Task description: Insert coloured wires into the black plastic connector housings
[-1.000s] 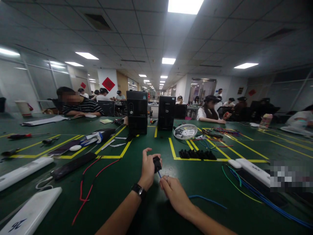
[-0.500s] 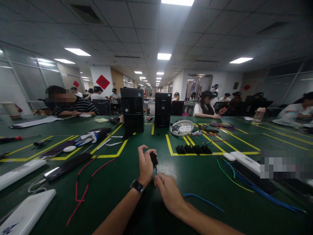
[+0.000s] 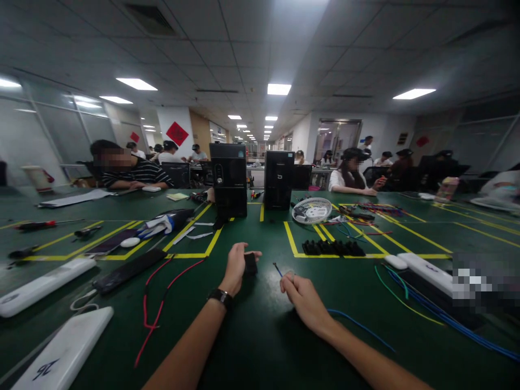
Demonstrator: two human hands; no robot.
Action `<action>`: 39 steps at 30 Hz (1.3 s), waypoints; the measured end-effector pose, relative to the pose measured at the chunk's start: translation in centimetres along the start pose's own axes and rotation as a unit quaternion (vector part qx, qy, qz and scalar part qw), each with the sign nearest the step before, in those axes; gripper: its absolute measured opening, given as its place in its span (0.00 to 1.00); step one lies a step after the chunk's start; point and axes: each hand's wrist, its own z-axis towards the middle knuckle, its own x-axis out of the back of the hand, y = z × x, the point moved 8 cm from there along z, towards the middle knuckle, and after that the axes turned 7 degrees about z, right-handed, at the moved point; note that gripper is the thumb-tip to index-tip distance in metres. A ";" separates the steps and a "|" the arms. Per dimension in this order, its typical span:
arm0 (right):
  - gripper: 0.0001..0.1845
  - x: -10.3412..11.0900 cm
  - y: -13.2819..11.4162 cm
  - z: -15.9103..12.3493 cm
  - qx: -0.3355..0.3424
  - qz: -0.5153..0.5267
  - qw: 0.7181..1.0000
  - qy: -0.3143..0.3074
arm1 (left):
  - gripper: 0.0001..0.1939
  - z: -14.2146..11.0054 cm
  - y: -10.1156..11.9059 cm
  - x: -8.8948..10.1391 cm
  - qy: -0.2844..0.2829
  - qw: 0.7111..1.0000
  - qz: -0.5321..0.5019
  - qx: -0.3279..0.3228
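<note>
Near the table's middle, my left hand (image 3: pixel 234 271) grips a small black block-like part (image 3: pixel 251 264) between thumb and fingers. My right hand (image 3: pixel 304 299) pinches a blue wire (image 3: pixel 278 270) close to one end. That short end points up and left toward the block, with a gap between the two. The rest of the wire comes out behind the hand and trails over the green table (image 3: pixel 260 346) to the right. Beyond my hands, several similar black parts (image 3: pixel 333 248) stand in a row on the yellow tape.
Red wires (image 3: pixel 147 309) lie to the left beside white power banks (image 3: pixel 71 352). Blue and green wires (image 3: pixel 426 306) lie on the right. Two black computer towers (image 3: pixel 228 181) and a white round basket (image 3: pixel 312 210) stand farther back. Co-workers sit across the table.
My hands have moved apart. The wire's end, earlier at the black part, is now clear of it. The view has shifted slightly, moving the table things to the right.
</note>
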 end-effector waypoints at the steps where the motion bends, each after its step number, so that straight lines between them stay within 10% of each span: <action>1: 0.20 -0.1 0.0 0.1 0.005 -0.014 1.000 -0.010 | 0.14 0.2 -0.5 -0.7 -0.026 0.998 0.061 -0.014; 12: 0.18 -1.2 0.0 0.3 0.075 -0.104 0.986 -0.110 | 0.20 9.1 1.6 2.2 -0.045 0.903 0.411 -0.118; 22: 0.16 0.5 1.6 1.2 0.012 -0.038 0.996 -0.079 | 0.25 8.0 3.0 2.9 -0.219 0.805 0.531 -0.149; 29: 0.12 -9.2 -0.3 5.4 -0.088 0.068 0.966 -0.233 | 0.28 9.4 8.4 4.3 -0.202 0.787 0.565 -0.145; 33: 0.17 -14.9 -5.5 10.2 -0.073 0.036 0.978 -0.193 | 0.17 8.9 14.5 3.3 -0.181 0.812 0.525 -0.180; 39: 0.18 -13.1 -9.3 11.2 0.043 -0.072 0.995 -0.053 | 0.10 5.0 17.6 0.0 -0.210 0.837 0.440 -0.250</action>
